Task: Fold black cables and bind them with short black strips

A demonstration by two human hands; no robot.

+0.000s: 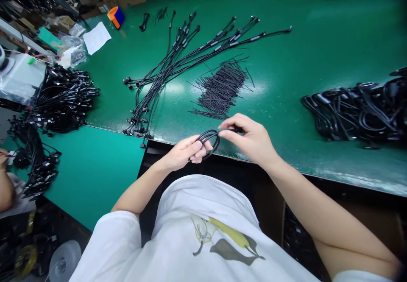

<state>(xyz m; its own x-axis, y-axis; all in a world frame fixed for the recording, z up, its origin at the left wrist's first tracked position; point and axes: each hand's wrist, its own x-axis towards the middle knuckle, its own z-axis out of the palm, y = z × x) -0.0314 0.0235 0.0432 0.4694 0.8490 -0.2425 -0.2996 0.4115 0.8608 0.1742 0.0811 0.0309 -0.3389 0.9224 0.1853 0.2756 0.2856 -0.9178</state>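
Note:
A black cable is looped into a small coil at the table's front edge. My left hand is closed round the left side of the coil, thumb on top. With thumb and fingers pinched, my right hand grips a part of the same cable to the right of the loops. The cable's far end is mostly hidden by the right fingers. Just beyond my hands lies a pile of short black ties. Several straightened black cables with connectors lie crossed to the left of that pile.
Coiled cables are heaped on the right of the green table. Bundled cables lie at the left, near another person's arm. An orange and blue tape roll and a white paper sit at the back left.

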